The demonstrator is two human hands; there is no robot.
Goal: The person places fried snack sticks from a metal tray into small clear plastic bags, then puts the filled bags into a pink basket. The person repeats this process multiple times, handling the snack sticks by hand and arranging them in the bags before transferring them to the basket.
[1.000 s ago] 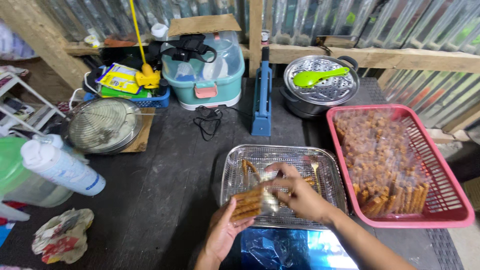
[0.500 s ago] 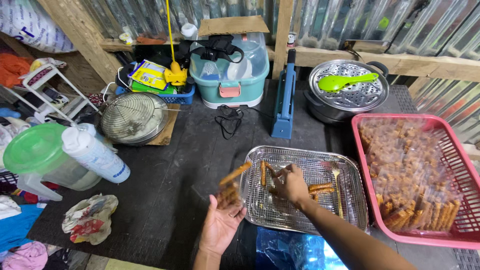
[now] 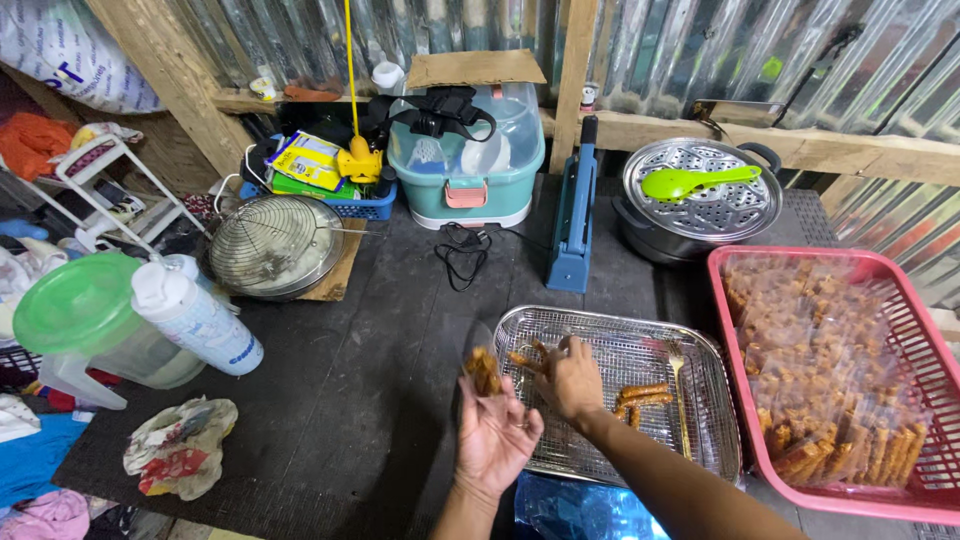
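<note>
2 hands (image 3: 497,437) (image 3: 572,378); blurred fried sticks (image 3: 484,369)

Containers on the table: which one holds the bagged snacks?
The pink basket at the far right, piled with clear bags of brown sticks. The metal mesh tray beside it holds only a few loose pieces.

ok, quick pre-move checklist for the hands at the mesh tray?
1. Left hand holds a stack of fried sticks, raised beside the tray: ok.
2. Right hand is over the mesh tray, fingers down on the sticks at its left end: ok; grip cannot tell.
3. Loose sticks left in the tray: ok, a few.
4. Fork lies in the tray, apart from the right hand: ok.
5. Red basket of bagged sticks sits to the right of the tray: ok.
</note>
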